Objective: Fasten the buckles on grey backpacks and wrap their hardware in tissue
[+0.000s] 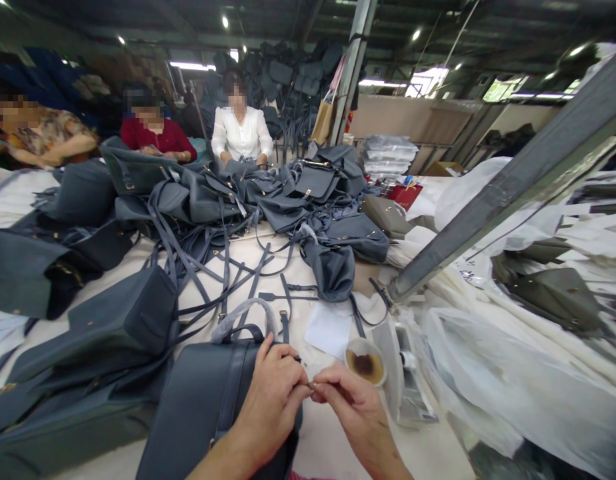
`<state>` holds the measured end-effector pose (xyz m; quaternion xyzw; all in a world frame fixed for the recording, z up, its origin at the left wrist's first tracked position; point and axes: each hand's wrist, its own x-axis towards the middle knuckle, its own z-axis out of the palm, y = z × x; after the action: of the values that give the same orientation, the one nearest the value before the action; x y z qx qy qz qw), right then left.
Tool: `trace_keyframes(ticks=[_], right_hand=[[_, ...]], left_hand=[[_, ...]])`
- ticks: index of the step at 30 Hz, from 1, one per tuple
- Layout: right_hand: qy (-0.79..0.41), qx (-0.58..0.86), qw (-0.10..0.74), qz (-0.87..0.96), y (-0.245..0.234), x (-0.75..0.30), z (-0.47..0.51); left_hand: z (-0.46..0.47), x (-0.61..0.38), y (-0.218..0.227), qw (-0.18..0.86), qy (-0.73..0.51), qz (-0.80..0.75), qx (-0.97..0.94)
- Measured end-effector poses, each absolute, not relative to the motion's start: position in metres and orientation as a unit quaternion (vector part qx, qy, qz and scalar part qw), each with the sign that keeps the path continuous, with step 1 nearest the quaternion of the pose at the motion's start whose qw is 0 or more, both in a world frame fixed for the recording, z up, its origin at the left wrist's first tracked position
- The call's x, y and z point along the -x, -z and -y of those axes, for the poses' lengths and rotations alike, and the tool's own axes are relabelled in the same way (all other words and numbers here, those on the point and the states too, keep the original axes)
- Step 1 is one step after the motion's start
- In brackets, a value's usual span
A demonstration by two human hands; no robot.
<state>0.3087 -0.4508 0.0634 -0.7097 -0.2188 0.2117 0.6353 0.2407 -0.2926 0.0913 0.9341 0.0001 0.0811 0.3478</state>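
Observation:
A dark blue-grey backpack (pixel 193 393) lies in front of me, with a wrapped top handle at its far end. My left hand (pixel 275 380) rests over the bag's right edge, its thumb and forefinger pinched on something small. Right beside it, the fingertips of my right hand (pixel 355 403) are pinched together at the same spot, meeting the left fingertips. What sits between them is too small to make out. A round tub (pixel 365 361) with brown liquid stands just beyond my right hand.
Another dark bag (pixel 98 360) lies at my left. Piled bags (pixel 288 193) and loose straps (pixel 203 293) cover the table's far side, where several people sit. A slanted metal post (pixel 488 187) rises at right, near plastic sheeting (pixel 478 373) and a clear box (pixel 413 380).

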Motion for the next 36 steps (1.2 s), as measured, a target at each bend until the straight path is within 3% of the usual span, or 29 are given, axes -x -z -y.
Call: trace_keyframes(ticks=[4,8,13,16,18,22,24,31,36], right_hand=[[-0.267,0.718,0.577,0.282,-0.077,-0.326,0.455],[-0.156,0.763,0.48,0.405,-0.084,-0.335,0.451],[0.0,0.802,0.369,0.469,-0.048,-0.32,0.453],[0.0,0.817,0.314,0.484,-0.027,-0.31,0.462],[-0.041,0.82,0.357,0.445,-0.028,-0.308,0.466],[-0.158,0.759,0.565,0.282,-0.055,-0.319,0.463],[-0.223,0.715,0.613,0.25,-0.069,-0.329,0.457],[-0.405,0.661,0.572,0.27,-0.082,-0.353,0.446],[-0.427,0.676,0.488,0.349,-0.097,-0.362,0.442]], left_hand=[[0.288,-0.241,-0.096,0.369,-0.05,0.018,-0.928],[0.285,-0.241,-0.097,0.389,-0.039,0.017,-0.92],[0.286,-0.243,-0.098,0.427,-0.051,-0.037,-0.902],[0.285,-0.246,-0.098,0.44,-0.039,-0.05,-0.895],[0.284,-0.246,-0.099,0.441,-0.03,-0.047,-0.896],[0.283,-0.246,-0.099,0.43,-0.018,-0.034,-0.902],[0.282,-0.246,-0.1,0.424,-0.011,-0.029,-0.905],[0.28,-0.244,-0.106,0.416,0.022,-0.004,-0.909],[0.278,-0.242,-0.106,0.421,0.031,0.015,-0.907]])
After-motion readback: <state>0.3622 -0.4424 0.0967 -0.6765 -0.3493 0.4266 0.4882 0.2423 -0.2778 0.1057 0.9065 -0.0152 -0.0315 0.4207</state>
